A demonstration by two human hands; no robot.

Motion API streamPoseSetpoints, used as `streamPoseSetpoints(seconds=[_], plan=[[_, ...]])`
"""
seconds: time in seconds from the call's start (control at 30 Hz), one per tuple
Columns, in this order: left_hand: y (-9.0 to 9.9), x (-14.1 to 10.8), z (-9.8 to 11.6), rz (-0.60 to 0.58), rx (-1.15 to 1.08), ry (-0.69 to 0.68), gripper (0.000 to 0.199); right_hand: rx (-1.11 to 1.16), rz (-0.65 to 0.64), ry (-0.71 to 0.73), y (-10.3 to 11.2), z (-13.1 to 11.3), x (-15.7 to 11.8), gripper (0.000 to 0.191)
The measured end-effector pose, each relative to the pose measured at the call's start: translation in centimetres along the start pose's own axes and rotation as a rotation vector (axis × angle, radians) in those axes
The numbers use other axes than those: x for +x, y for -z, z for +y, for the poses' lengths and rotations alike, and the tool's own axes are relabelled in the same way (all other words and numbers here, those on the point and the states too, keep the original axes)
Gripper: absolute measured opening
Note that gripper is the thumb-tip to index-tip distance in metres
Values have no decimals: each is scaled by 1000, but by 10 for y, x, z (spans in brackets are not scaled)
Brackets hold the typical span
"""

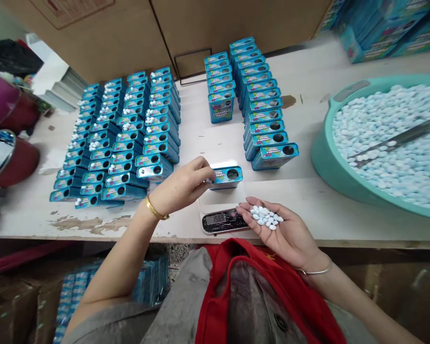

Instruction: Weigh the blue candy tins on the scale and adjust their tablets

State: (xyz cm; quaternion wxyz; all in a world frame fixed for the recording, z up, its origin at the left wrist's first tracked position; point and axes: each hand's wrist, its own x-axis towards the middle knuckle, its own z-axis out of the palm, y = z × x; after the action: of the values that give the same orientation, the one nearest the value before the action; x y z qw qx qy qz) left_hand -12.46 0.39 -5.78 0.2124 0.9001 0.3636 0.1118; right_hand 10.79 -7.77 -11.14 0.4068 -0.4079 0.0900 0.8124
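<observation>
A blue tin (227,177) with a round dark opening in its top stands on a kitchen scale (224,221), whose display seems to read 158.8. My left hand (186,184), wearing a gold bangle, has its fingertips closed at the tin's left end; the hand partly hides that end. My right hand (284,234) is palm up and cupped in front of the scale's right side. On its fingers lies a small heap of pale blue-white candies (265,217).
Rows of similar tins (129,119) stand at left, many with candies on top. More tins (261,105) line the middle back. A turquoise tub (320,143) of candies, with a metal scoop (404,138) in it, stands at right. Cardboard (243,21) stands behind.
</observation>
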Motion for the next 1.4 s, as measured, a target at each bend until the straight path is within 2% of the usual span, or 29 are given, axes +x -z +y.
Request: streamPoseSetpoints(seconds=[0.13,0.23,0.33,0.4,0.53,0.57,0.63,0.77,0.97,1.07,1.13,1.2,1.3,1.4], plan=[[0,0,7,93,-65,15,9,-3,-51,-47,-8,4,8,25],[-8,2,29,173,-119,-1,7,31,-113,-82,-14,8,14,24],[-16,6,51,129,-144,-85,16,89,-159,-93,-17,10,17,24],[-17,6,56,192,-126,-90,22,92,-134,-96,-17,9,15,25],[-13,-3,34,589,-177,124,15,62,28,-85,-11,2,8,27],[-13,-7,25,653,-219,187,14,66,64,-71,-8,0,6,27],[-18,-14,9,709,-311,288,16,79,116,-40,-3,-4,3,26],[-34,-23,-10,679,-411,363,22,100,169,11,5,-9,1,26],[-42,-24,-16,644,-450,335,27,106,183,45,8,-11,-2,26],[-47,-20,-19,574,-440,289,44,95,177,53,6,-9,-1,26],[-56,-14,-20,513,-441,258,63,79,155,52,3,-7,1,25],[-66,-5,-20,461,-460,219,72,61,109,39,-1,-4,5,25],[-70,6,-11,420,-362,135,50,65,10,20,-10,-2,11,22],[-59,9,6,405,10,-8,32,124,-72,42,-18,-2,19,19]])
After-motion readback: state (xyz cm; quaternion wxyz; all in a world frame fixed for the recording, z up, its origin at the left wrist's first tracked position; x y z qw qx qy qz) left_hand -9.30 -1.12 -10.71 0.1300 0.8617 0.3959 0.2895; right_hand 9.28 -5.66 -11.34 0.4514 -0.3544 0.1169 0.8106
